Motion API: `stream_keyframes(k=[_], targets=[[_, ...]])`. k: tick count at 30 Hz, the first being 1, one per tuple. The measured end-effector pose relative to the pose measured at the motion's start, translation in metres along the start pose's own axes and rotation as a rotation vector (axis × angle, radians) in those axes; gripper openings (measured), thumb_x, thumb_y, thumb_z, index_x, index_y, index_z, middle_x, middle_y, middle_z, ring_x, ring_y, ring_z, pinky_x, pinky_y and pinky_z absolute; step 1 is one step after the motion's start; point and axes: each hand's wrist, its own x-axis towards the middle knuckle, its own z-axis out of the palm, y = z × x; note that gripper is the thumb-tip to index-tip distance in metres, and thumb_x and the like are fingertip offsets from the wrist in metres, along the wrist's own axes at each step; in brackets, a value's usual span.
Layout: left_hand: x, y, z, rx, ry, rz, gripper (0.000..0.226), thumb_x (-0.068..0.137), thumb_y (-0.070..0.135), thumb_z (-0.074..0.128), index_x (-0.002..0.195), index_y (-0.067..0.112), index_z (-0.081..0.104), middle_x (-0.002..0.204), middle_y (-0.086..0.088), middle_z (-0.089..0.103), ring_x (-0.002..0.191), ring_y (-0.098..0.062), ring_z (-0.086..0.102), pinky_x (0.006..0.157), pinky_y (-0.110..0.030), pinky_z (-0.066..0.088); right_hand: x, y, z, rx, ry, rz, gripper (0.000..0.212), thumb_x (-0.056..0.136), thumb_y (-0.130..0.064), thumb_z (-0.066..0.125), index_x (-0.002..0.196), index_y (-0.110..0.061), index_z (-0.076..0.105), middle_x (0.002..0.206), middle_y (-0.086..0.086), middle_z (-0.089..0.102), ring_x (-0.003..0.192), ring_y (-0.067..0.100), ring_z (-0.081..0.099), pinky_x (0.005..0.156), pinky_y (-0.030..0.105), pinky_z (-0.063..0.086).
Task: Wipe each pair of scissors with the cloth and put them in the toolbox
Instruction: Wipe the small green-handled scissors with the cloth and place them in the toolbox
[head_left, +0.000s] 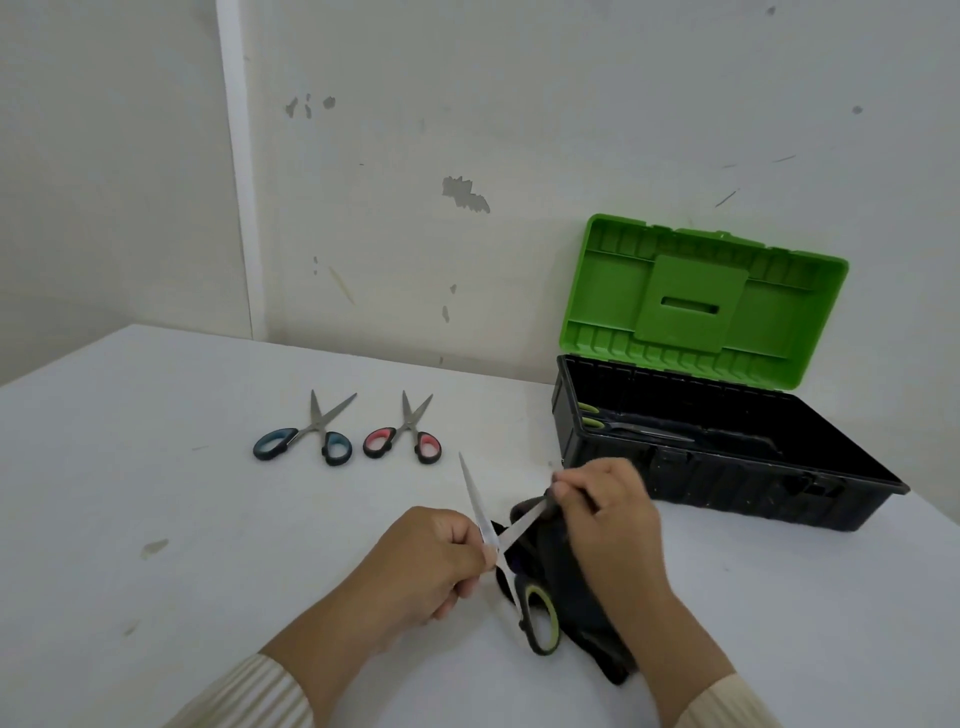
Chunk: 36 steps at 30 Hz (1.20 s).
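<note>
My left hand (426, 564) grips a pair of scissors with black and yellow-green handles (540, 618), blades spread open above the table. My right hand (608, 514) pinches a dark cloth (571, 587) around the tip of the right-hand blade. The cloth hangs under that hand onto the table. Two more pairs lie open further back: blue-handled scissors (306, 434) and red-handled scissors (405, 439). The black toolbox (727, 483) stands at the right with its green lid (701, 301) raised. Inside it lies another pair with yellow-green handles (613, 423).
The white table (156, 493) carries a few small stains at the left. A scuffed white wall (467, 156) rises right behind the toolbox lid. The table's left back edge runs close to the wall corner.
</note>
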Motion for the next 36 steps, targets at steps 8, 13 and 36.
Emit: stream_keyframes(k=[8,13,36], targets=[[0.003,0.001,-0.011,-0.183,0.035,-0.003,0.019,0.087,0.013,0.061,0.078,-0.004,0.064,0.053,-0.005,0.056,0.034,-0.013,0.039,0.037,-0.019,0.028,-0.009,-0.018,-0.023,0.13,-0.584,0.092,0.018,0.085,-0.029,0.059,0.072,-0.023,0.07,0.1,-0.012,0.051,0.088,-0.002,0.052,0.072,0.011,0.038],[0.002,0.003,-0.014,-0.372,0.032,-0.068,0.014,0.089,0.014,0.06,0.086,0.003,0.068,0.067,-0.009,0.07,0.042,-0.014,0.05,0.04,-0.024,0.038,-0.012,-0.019,-0.015,0.178,-0.584,0.081,0.028,0.089,-0.025,0.055,0.06,-0.026,0.059,0.095,-0.003,0.054,0.079,0.002,0.053,0.068,0.006,0.039],[0.008,-0.007,0.018,-0.181,0.168,0.012,0.027,0.097,0.015,0.047,0.075,0.006,0.059,0.066,-0.011,0.071,0.056,-0.016,0.063,0.064,-0.029,0.048,-0.008,-0.018,-0.019,0.412,-0.072,0.053,0.039,0.078,0.002,0.065,0.103,-0.026,0.06,0.099,-0.011,0.064,0.095,0.0,0.059,0.085,0.009,0.044]])
